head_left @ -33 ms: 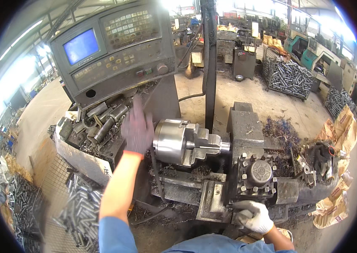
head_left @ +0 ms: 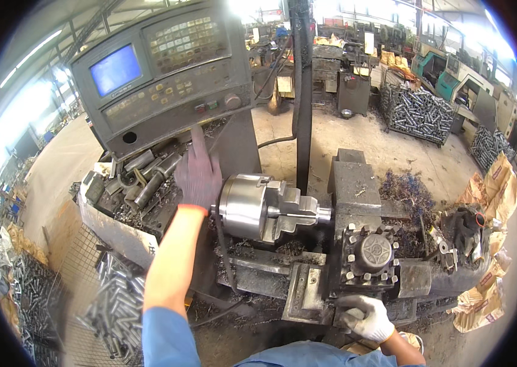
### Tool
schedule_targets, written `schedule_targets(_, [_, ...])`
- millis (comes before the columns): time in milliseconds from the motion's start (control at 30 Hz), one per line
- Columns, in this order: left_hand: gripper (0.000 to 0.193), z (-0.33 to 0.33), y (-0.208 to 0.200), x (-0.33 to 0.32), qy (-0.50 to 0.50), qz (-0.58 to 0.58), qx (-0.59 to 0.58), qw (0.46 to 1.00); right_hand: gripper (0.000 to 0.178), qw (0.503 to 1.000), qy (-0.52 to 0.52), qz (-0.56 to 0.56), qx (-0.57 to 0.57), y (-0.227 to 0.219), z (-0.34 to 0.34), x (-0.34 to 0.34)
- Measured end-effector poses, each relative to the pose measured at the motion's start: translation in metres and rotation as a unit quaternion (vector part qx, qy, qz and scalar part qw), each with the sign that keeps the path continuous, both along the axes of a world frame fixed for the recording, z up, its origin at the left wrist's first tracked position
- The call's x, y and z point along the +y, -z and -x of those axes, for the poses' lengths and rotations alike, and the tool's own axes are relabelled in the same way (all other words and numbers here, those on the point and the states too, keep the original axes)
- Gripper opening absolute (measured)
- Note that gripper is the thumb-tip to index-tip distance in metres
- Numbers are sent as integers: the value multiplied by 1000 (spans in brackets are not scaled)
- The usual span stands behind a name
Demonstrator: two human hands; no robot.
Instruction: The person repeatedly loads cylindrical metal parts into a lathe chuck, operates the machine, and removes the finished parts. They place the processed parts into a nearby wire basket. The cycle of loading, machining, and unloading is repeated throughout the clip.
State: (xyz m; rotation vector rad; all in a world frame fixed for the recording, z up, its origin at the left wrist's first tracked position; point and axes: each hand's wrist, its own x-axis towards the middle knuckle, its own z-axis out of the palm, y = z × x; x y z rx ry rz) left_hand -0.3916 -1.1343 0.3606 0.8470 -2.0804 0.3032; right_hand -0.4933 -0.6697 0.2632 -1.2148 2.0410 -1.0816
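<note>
Nearest of all, the worker's blue shirt [head_left: 307, 356] runs out of view below, so I get only a strip of it. Just past it, the right hand [head_left: 365, 317], in a pale glove, has bent fingers near the machine's carriage [head_left: 306, 292]; its palm is turned from me, and I can't tell whether that grip closes on anything. Beyond sits the tool post [head_left: 374, 252], studded with bolts, and to its left the shiny chuck [head_left: 243, 208], with a bright metal end [head_left: 324, 214] showing past the stepped jaws, which hide the rest. The left hand [head_left: 200, 177], dark-gloved and blurred, hangs just beside the chuck, one finger extended, its grip loose with nothing visible in it. Hand and forearm cover part of a tray [head_left: 117, 225] of metal parts. Above leans the control panel [head_left: 164, 125], its blue screen [head_left: 115, 69] unreadable. Farther off, past a black pole [head_left: 303, 92], stands a heaped wire bin [head_left: 418, 114].
</note>
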Motion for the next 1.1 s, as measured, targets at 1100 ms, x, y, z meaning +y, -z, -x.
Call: schedule_targets(1100, [49,-430,321,1143,-767,330,493,-244,33,521,-833,-93,161,269,-565,-74])
